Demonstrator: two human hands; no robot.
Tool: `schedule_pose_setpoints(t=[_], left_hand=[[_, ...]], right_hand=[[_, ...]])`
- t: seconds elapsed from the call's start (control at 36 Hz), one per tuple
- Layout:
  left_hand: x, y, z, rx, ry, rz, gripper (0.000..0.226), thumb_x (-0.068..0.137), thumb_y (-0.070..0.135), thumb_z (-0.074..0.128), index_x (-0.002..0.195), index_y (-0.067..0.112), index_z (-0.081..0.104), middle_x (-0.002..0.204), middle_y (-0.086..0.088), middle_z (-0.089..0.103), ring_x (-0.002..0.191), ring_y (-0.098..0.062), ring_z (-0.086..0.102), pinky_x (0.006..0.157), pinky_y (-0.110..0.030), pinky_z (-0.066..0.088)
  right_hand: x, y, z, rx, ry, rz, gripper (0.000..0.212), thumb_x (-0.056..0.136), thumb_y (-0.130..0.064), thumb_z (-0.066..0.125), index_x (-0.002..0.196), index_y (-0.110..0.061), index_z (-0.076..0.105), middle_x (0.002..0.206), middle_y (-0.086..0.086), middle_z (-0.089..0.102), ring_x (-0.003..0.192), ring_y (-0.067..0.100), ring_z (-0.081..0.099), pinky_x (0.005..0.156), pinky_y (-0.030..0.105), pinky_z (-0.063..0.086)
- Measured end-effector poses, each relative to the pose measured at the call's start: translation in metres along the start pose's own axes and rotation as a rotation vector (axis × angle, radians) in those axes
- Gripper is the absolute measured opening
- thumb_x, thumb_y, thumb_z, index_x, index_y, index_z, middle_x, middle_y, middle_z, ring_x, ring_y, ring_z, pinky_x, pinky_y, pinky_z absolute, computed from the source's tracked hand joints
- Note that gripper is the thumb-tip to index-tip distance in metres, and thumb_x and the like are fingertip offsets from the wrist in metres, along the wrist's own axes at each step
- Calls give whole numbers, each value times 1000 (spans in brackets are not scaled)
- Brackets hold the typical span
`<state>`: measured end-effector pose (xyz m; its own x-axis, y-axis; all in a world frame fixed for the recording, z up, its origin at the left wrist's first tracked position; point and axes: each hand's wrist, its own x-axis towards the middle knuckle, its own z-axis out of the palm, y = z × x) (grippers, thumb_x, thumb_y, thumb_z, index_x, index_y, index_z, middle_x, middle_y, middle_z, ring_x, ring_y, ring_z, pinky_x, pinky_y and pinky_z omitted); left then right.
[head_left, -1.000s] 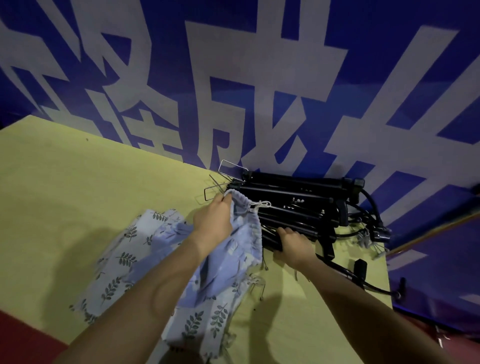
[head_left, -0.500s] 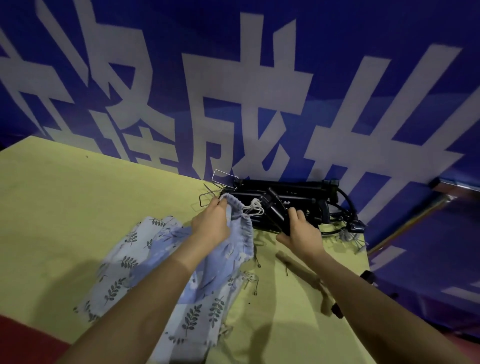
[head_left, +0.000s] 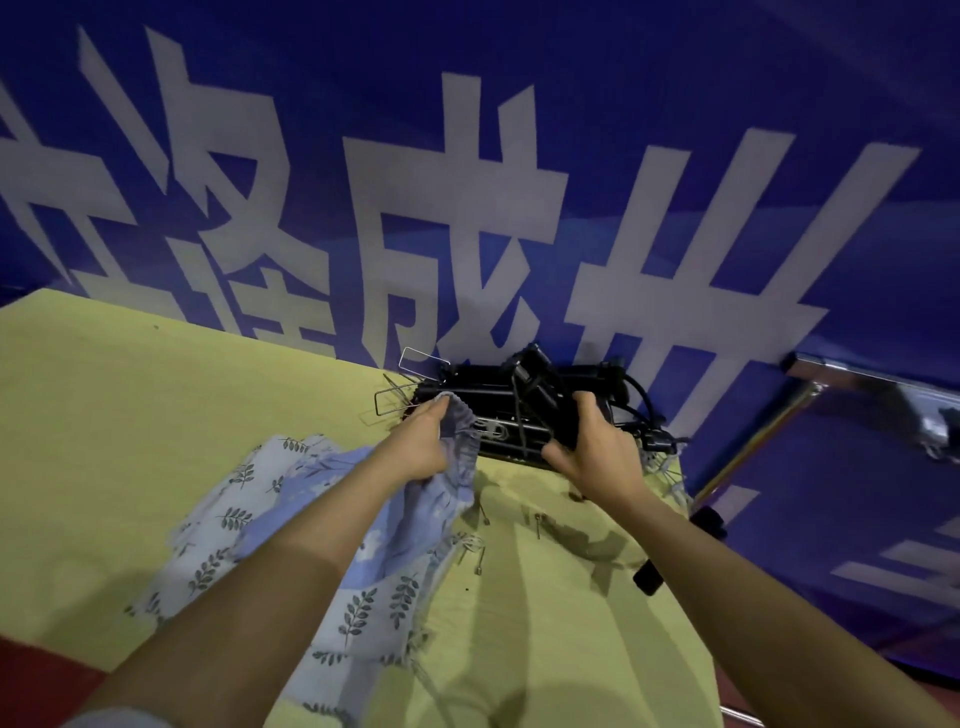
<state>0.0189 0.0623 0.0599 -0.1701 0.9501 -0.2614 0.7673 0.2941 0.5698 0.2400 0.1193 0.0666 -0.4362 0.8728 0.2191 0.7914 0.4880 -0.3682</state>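
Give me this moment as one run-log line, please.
left hand: grips leaf-print garment at waistband | right hand: grips black hanger | hanger pile: on yellow table

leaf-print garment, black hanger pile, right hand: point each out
leaf-print garment (head_left: 374, 613), head view, on its lower printed panel
black hanger pile (head_left: 478, 376), head view, on a top bar
right hand (head_left: 602, 452), head view, on the back of the hand

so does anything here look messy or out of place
Yes: the black bar-shaped clothes hangers lie in a tangled heap at the far edge of the yellow-green table, wire loops sticking out. The pale blue leaf-print cloth garment is crumpled; the left hand grips its waistband, the right hand a hanger.
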Motion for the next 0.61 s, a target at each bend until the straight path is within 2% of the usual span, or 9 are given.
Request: schedule_pose_setpoints(t=[0.06,0.14,0.22,0.33,0.36,0.39,0.44,0.47,0.61], left_hand=[[-4,3,-4,-20,-9,10,90,81,-4,57,152,14,4,160,-2,8,140,-27,31,99,-35,45],[-10,5,-11,-58,-36,21,98,78,-8,59,152,19,1,160,5,3,128,-30,46,71,-39,52],[-18,5,-19,-67,-32,40,102,76,-12,60,152,23,0,160,10,0,127,-28,47,64,-36,53],[-28,5,-28,-68,-4,61,100,77,-12,59,152,21,1,160,8,2,127,-29,47,50,-9,44],[-31,5,-30,-61,5,69,99,77,-11,60,152,19,1,160,6,4,129,-29,45,51,-6,44],[-33,5,-32,-52,15,77,99,77,-10,61,152,17,2,160,5,5,132,-27,42,60,-5,45],[-39,7,-33,-31,23,92,100,76,-8,64,152,15,3,160,3,6,141,-22,28,89,-18,45],[-42,8,-33,-10,20,98,100,76,-7,64,152,15,3,160,3,6,143,-20,25,96,-22,43],[-49,14,-24,69,-4,116,101,76,-4,64,151,18,1,159,2,9,135,-23,37,97,-34,48]], right_hand=[[-4,-3,-2,18,-53,-62,47,84,-31,62,122,-15,38,106,9,65,86,35,66,66,40,52],[-9,-8,0,33,-126,-139,46,84,-30,60,122,-15,39,113,7,62,89,33,65,69,40,52],[-10,-12,9,11,-168,-206,49,84,-29,61,126,-16,39,117,5,61,93,30,63,69,36,49],[-8,-16,25,-60,-218,-299,54,82,-32,60,130,-20,38,122,2,57,100,29,61,65,31,39],[-7,-18,29,-90,-232,-319,56,82,-33,59,132,-21,38,124,1,56,102,28,60,65,30,39],[-7,-20,32,-121,-242,-334,59,82,-33,59,135,-22,37,126,1,55,104,27,60,66,30,41],[-7,-25,37,-188,-250,-364,63,81,-33,58,139,-24,35,128,1,55,106,27,59,71,33,48],[-6,-28,39,-216,-255,-380,65,81,-32,58,141,-24,34,129,1,54,108,26,58,74,35,50],[2,-44,43,-327,-232,-479,61,81,-24,56,139,-18,38,132,3,53,112,26,56,74,34,47]])
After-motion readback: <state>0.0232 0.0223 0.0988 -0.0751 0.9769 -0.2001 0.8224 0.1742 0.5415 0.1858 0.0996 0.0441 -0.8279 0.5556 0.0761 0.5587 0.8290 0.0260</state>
